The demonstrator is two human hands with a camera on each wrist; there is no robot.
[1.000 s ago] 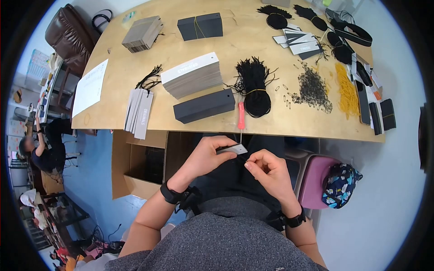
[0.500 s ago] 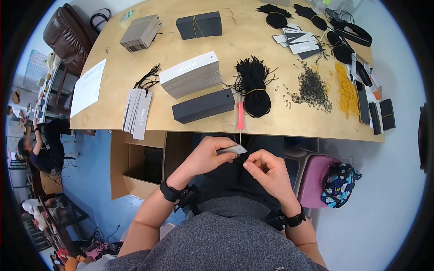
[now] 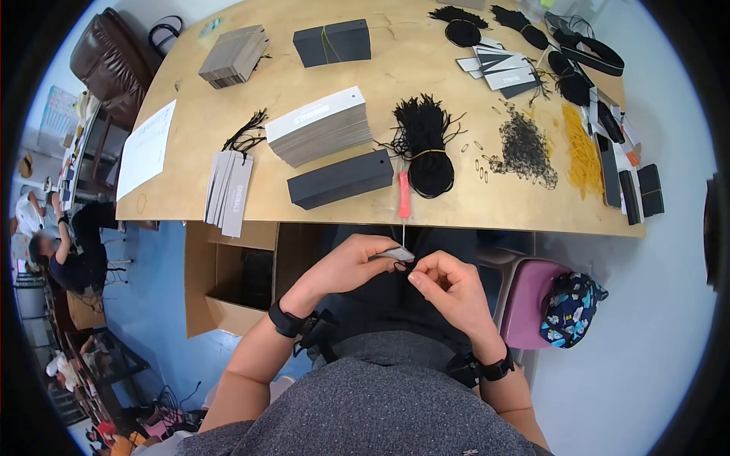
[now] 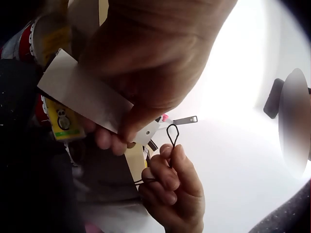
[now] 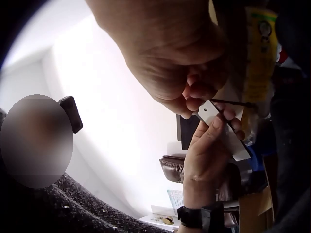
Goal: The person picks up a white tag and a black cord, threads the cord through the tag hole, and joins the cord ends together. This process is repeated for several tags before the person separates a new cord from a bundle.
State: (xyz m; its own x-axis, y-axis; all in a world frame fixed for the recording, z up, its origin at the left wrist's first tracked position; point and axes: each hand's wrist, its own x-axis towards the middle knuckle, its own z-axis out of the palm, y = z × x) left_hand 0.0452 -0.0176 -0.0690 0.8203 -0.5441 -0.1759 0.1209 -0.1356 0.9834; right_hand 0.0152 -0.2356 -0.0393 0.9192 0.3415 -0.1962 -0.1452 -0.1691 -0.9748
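Observation:
My left hand (image 3: pixel 346 267) grips a pale hang tag (image 4: pixel 87 94) with a small round hole at its end, thumb on its face and fingers beneath. Facing it in the head view, my right hand (image 3: pixel 452 289) pinches a thin black cord (image 4: pixel 168 133) between thumb and forefinger. A small loop of the cord stands up above the fingertips, close beside the tag's holed end in the left wrist view. Just beyond both hands, a red-handled tool (image 3: pixel 404 197) lies on the table, its thin metal shaft jutting past the front edge.
On the wooden table (image 3: pixel 251 64) stand a pale tag stack (image 3: pixel 319 137) and a dark one (image 3: pixel 340 181). Right of them lie a black cord bundle (image 3: pixel 431 171), many safety pins (image 3: pixel 525 148) and yellow rubber bands (image 3: pixel 582 152). Strung tags (image 3: pixel 228 194) lie left. A cardboard box (image 3: pixel 199 281) sits below.
The tag in my left hand has tilted slightly, and dark cord now shows near its end. My right hand keeps its pinch in almost the same spot.

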